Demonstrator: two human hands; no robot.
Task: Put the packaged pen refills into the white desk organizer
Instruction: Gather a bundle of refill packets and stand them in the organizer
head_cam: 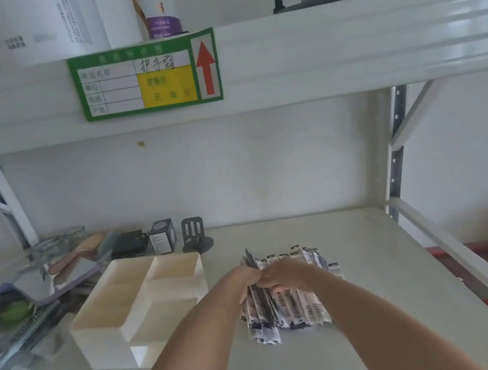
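A pile of packaged pen refills (291, 308), slim black-and-white packets, lies on the white shelf in the middle. My left hand (244, 277) grips a bunch of the packets at the pile's left side, tilted up on edge. My right hand (285, 274) rests on top of the pile, fingers curled over the packets beside the left hand. The white desk organizer (116, 333), a tray with several empty compartments, stands to the left of the pile, a short gap away.
Clutter fills the shelf's left: a mirror (41, 284), notebooks (21, 338), a small black box (163, 236) and a dark phone stand (194, 234) behind the organizer. A green price label (142, 77) hangs on the shelf above. A metal upright (395, 177) stands right.
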